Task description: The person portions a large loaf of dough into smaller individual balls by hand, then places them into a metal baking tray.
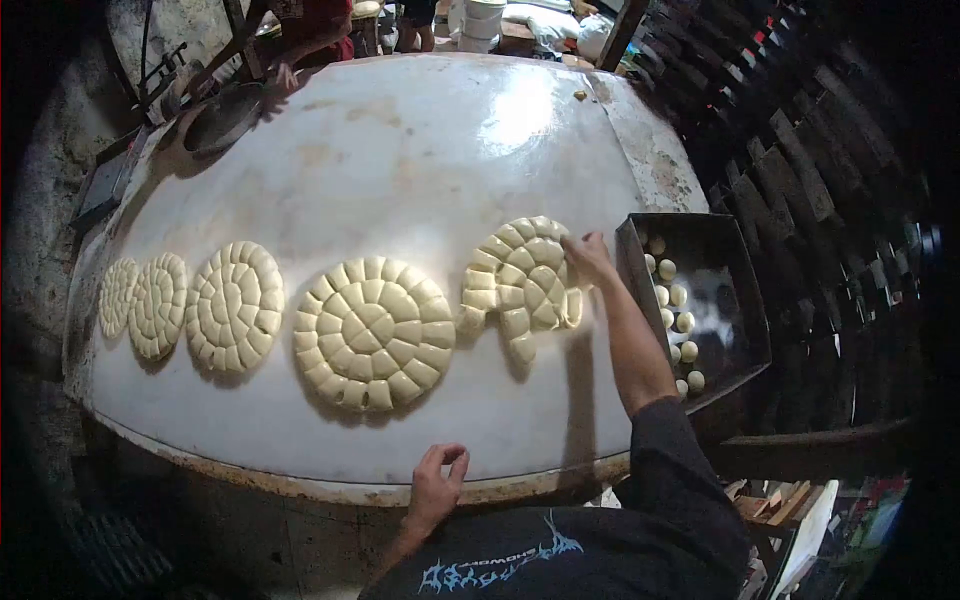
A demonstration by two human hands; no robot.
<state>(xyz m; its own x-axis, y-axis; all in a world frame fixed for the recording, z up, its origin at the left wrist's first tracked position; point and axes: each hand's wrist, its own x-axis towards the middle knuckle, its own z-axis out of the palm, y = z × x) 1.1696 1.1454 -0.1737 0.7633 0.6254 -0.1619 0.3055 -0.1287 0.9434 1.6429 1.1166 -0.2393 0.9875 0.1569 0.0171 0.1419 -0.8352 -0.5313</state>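
Note:
My right hand [592, 258] reaches to the right edge of a partly taken-apart dough round [530, 265], its fingers closed on a dough piece there. What exactly lies under the fingertips is mostly hidden. This round is cut into small pieces; its lower side has a gap, and a strip of pieces hangs down toward me. Near the table's front edge, my left hand [440, 480] is curled with nothing visible in it. Left of the partial round lies a whole scored dough round [375, 333], nearest to both hands.
Further left lie more cut dough rounds [235, 306]. A dark metal tray [735, 330] at the right holds several small dough balls [678, 295]. A round pan [222, 120] sits at the far left of the pale table [370, 200], beside another person's hand [288, 76].

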